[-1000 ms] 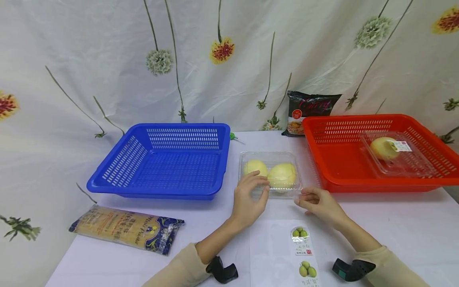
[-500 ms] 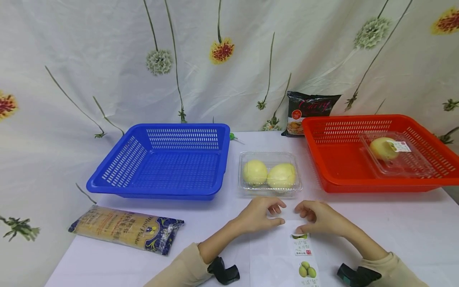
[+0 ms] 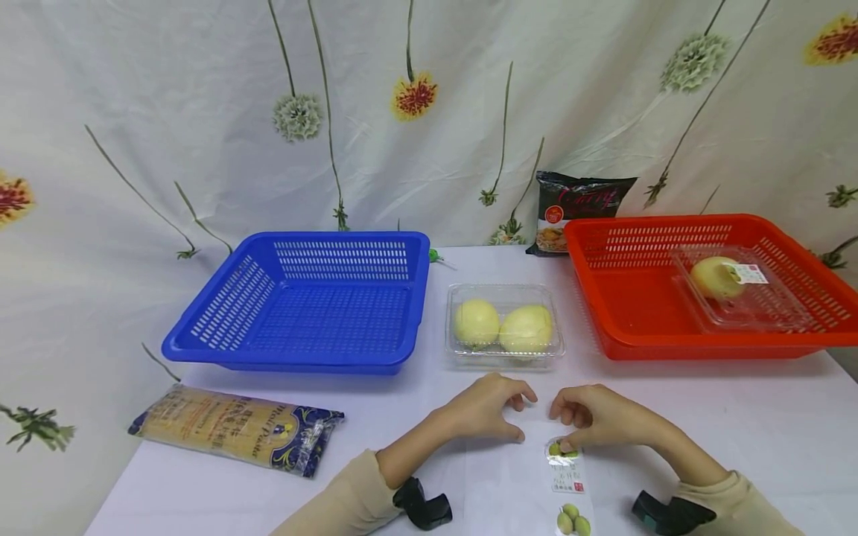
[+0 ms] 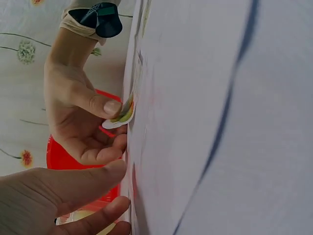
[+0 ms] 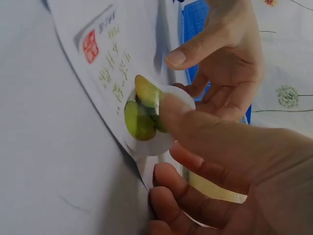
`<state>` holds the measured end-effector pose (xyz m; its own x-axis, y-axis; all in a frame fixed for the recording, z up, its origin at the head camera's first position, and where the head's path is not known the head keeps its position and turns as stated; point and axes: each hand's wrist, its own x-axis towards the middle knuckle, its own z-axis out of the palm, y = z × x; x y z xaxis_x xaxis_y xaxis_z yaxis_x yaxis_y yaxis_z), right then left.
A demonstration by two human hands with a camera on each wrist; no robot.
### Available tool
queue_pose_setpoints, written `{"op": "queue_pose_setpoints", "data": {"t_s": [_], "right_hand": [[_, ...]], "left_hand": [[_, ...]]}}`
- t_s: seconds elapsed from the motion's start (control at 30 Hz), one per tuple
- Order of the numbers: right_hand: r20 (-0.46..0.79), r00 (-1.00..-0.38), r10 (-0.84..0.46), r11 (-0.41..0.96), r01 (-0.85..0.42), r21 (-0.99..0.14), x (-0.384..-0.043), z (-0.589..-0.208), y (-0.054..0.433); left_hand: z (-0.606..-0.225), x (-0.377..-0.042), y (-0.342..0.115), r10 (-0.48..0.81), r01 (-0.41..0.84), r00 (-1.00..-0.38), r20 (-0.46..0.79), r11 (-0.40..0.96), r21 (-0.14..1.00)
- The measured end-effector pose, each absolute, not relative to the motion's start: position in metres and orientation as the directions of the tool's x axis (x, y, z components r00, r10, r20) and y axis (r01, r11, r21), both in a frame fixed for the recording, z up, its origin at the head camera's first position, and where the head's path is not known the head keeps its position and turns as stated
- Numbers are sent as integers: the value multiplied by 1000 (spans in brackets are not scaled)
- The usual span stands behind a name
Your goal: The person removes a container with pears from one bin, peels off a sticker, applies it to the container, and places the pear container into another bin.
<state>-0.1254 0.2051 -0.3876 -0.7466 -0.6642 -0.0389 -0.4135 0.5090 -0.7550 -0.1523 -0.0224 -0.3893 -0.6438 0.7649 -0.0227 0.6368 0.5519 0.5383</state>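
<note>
Right fingers [image 5: 167, 180]: pinching a sticker [image 3: 564, 470]
Left fingers [image 3: 518, 388]: loosely curved, empty
Raised edge [image 5: 151, 148]: plain only in wrist views
Second sticker [image 3: 573, 519]: cut off in head view

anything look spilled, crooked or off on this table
Nothing looks spilled or damaged. The pasta packet lies slantwise in front of the blue basket, a bit askew but intact. The fruit label has its round end lifted under the right hand's thumb, likely just handling.
</note>
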Motion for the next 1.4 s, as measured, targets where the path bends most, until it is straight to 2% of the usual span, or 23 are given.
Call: {"op": "queue_pose_setpoints", "data": {"t_s": [0.23, 0.47, 0.67, 0.9, 1.1, 1.4], "right_hand": [[4, -742, -670, 532, -485, -695, -122, -389, 201], [-36, -735, -677, 541, -463, -702, -123, -388, 199], [-53, -721, -691, 536, -461, -707, -121, -387, 198], [99, -723, -684, 468, -539, -701, -123, -388, 195], [209, -717, -665, 407, -583, -703, -124, -388, 186], [173, -739, -652, 405, -531, -744, -123, -380, 186]], "left_hand": [[-392, -152, -21, 764, 639, -644, -43, 568, 519], [-391, -152, -20, 747, 620, -663, -51, 587, 521], [-390, -151, -20, 761, 631, -646, -59, 576, 519], [-390, -151, -19, 780, 652, -626, -15, 533, 539], [-388, -151, -18, 802, 712, -597, 15, 522, 469], [-390, -147, -18, 775, 721, -631, -30, 600, 347]]}}
